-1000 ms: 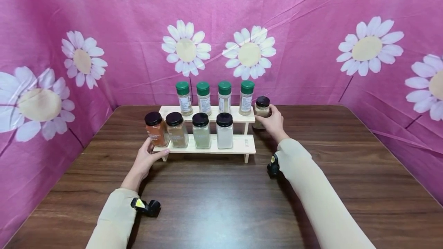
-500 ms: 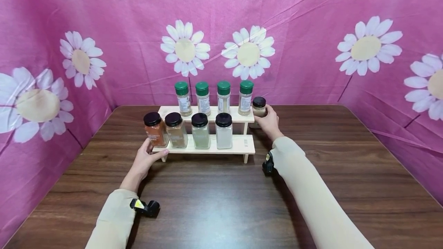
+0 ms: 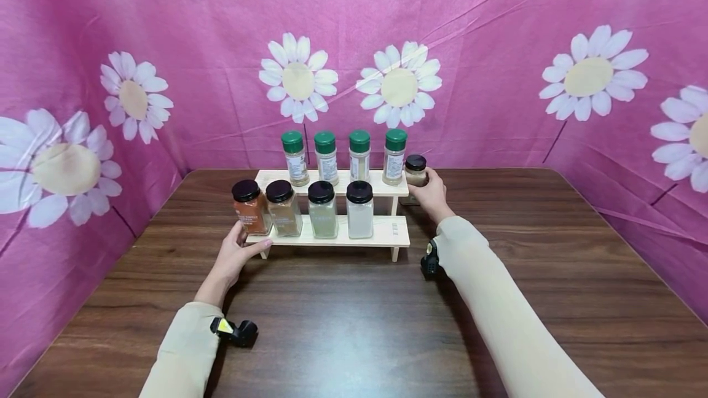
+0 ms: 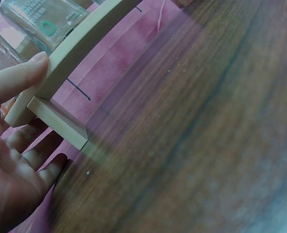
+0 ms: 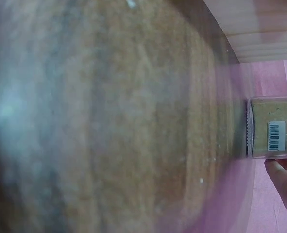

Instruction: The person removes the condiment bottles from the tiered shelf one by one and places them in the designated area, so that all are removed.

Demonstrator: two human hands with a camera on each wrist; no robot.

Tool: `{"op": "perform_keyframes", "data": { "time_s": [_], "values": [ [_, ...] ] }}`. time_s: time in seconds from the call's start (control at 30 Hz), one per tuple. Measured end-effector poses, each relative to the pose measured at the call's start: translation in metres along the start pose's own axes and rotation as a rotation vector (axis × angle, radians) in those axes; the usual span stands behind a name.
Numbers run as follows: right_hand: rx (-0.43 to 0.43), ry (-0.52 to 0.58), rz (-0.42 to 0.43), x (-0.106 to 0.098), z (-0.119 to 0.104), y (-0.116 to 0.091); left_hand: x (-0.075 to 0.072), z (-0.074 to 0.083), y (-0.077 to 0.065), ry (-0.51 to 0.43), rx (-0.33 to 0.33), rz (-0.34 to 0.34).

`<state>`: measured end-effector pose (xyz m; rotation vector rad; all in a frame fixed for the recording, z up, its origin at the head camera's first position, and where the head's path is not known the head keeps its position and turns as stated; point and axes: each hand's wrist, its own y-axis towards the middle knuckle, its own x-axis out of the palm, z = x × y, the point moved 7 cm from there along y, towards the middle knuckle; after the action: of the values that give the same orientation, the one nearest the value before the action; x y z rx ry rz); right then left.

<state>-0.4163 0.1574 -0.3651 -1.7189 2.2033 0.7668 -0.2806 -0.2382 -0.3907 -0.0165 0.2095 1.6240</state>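
A two-tier pale wooden spice rack (image 3: 381,233) stands mid-table. My left hand (image 3: 232,257) grips the left end of its lower shelf. In the left wrist view the thumb (image 4: 29,73) lies on the shelf's edge and the other fingers reach beneath, beside the rack's leg (image 4: 58,124). At the rack's right side my right hand (image 3: 432,196) holds a square spice jar (image 3: 416,172) with a black lid. In the right wrist view that jar, full of tan seasoning, shows a barcode label (image 5: 276,136), with its base close over the table and fingertips at its side.
Several green-capped shakers (image 3: 359,155) line the upper shelf. Black-lidded square jars, among them an orange-red one (image 3: 252,214) and a white one (image 3: 360,217), fill much of the lower shelf. Behind the brown wooden table (image 3: 343,318) hangs a pink daisy-print cloth (image 3: 487,115).
My right hand and the jar have shifted slightly left, closer to the rack's side. The left hand keeps its place on the rack.
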Motion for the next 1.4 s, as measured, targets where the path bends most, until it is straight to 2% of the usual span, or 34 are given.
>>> {"op": "perform_keyframes", "data": {
  "time_s": [0.37, 0.57, 0.8, 1.4],
  "values": [
    [0.027, 0.026, -0.065, 0.000, 0.000, 0.002, 0.001, 0.002, 0.001, 0.002, -0.006, -0.002],
    [0.015, 0.067, -0.073, -0.003, -0.006, -0.001, -0.001, 0.000, 0.002, 0.012, -0.008, 0.000],
    [0.000, 0.077, -0.107, -0.007, -0.007, -0.006, -0.003, -0.002, 0.002, 0.018, 0.008, 0.005],
    [-0.025, 0.066, -0.119, -0.021, -0.002, -0.029, -0.001, -0.002, 0.000, 0.020, 0.012, 0.006]
  ]
}}
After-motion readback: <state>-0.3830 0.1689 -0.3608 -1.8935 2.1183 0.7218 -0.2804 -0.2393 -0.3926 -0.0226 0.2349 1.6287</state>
